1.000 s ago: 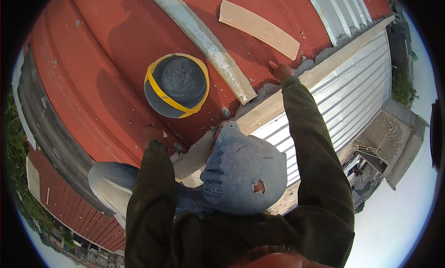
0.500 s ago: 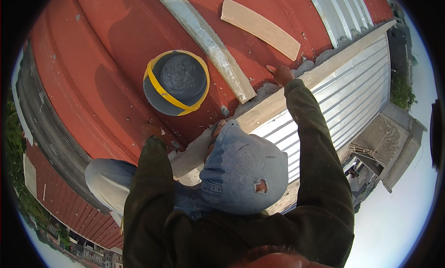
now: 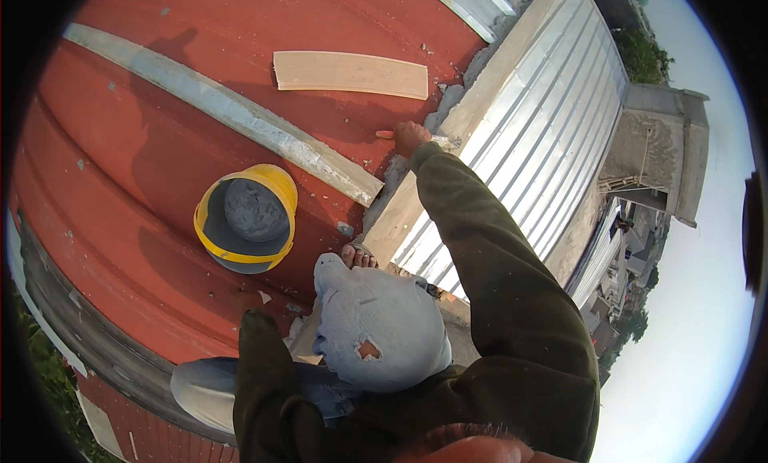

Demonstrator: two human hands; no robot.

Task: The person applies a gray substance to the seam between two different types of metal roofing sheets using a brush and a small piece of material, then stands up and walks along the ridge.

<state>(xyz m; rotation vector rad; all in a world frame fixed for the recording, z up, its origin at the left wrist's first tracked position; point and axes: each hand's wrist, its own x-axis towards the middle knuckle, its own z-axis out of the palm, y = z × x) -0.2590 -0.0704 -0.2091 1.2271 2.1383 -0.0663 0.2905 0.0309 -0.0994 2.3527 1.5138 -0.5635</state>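
Since 1 s ago my view swung; right hand point(image 3: 411, 135) now reaches farther along the mortar seam point(image 3: 398, 171), gripping a small tool, prob. a trowel. Left hand hidden, can't tell its state. Judging: mid-smoothing; next needs mortar from yellow bucket point(image 3: 245, 227).

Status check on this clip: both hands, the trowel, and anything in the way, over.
Right hand out at the roof seam, gripping a trowel. Left hand hidden; only its sleeve shows. Yellow bucket of grey mix beside the knee; wooden board lies beyond the hand.

The left hand point(image 3: 250, 304) is hiding behind its sleeve; the right hand's point(image 3: 410, 135) small tool is staying too small to identify.
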